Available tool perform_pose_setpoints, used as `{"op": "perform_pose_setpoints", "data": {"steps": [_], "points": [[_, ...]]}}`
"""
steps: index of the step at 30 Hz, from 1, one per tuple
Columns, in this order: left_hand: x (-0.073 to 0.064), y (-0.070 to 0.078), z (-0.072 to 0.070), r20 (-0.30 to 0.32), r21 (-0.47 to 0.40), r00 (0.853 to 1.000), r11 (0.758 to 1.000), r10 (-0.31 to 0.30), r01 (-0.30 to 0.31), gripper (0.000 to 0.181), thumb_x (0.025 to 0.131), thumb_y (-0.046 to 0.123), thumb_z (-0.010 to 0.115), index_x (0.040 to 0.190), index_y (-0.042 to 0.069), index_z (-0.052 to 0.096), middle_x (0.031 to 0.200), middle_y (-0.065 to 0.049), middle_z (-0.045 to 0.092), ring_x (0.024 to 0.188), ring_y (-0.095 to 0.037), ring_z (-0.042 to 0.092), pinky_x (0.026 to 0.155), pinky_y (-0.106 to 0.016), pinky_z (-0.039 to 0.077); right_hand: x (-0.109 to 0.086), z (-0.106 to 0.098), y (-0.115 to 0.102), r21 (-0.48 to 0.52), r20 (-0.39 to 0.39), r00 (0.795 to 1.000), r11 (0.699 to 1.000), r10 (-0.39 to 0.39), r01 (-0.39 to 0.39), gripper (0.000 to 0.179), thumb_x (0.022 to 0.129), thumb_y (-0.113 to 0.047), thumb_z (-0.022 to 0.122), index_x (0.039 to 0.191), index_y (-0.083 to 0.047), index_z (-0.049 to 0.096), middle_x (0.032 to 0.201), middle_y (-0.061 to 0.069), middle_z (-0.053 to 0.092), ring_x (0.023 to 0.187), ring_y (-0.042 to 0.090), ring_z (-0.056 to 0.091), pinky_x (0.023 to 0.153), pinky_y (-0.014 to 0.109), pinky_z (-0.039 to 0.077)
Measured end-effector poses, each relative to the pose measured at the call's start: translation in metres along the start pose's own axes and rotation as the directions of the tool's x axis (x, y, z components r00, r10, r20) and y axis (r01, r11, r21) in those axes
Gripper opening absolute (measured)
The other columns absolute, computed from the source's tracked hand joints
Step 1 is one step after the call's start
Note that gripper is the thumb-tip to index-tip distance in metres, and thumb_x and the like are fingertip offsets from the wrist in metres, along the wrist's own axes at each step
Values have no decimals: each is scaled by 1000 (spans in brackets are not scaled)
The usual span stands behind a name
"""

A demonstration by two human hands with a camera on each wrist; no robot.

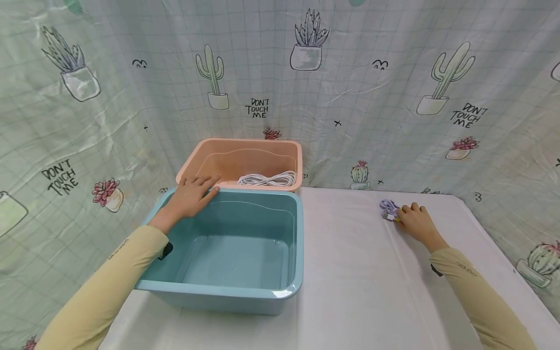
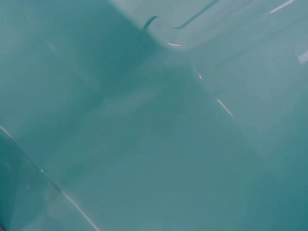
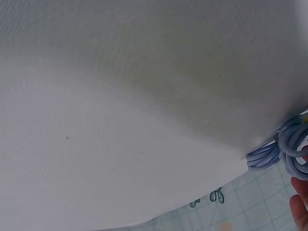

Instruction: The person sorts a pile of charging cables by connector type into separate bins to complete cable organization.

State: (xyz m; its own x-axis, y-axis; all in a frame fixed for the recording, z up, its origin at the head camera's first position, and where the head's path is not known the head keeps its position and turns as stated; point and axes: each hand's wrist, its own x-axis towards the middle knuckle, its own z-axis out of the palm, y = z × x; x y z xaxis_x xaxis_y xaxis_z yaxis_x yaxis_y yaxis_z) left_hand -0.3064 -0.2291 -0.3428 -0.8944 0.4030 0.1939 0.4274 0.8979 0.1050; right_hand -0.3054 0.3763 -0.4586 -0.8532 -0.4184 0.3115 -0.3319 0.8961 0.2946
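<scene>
At the right of the head view my right hand pinches a bundled lilac-blue cable near the white tablecloth. Beside its coils shows a pale plug end. In the right wrist view the looped coils of the cable sit by the fingertips at the edge. My left hand lies over the far left rim of the blue-green bin, its fingers extended toward the orange bin behind. Only the inner walls of the blue-green bin fill the left wrist view; the hand is out of that frame.
A coiled white cable lies inside the orange bin. Both bins stand on the left part of the white-covered table. A curtain printed with cacti hangs behind the table and along its sides.
</scene>
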Motion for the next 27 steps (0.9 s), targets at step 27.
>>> {"op": "perform_pose_setpoints", "data": {"steps": [27], "points": [[1,-1,1,-10,-7,1000,1000,14,-14,53,97,43,25,142,17,26,142,-16,33,130,-42,25,105,-60,9,-3,-24,-3,46,-106,994,999,16,-11,23,67,-11,72,83,-2,59,86,15,57,79,36,48,60,46,39]]}}
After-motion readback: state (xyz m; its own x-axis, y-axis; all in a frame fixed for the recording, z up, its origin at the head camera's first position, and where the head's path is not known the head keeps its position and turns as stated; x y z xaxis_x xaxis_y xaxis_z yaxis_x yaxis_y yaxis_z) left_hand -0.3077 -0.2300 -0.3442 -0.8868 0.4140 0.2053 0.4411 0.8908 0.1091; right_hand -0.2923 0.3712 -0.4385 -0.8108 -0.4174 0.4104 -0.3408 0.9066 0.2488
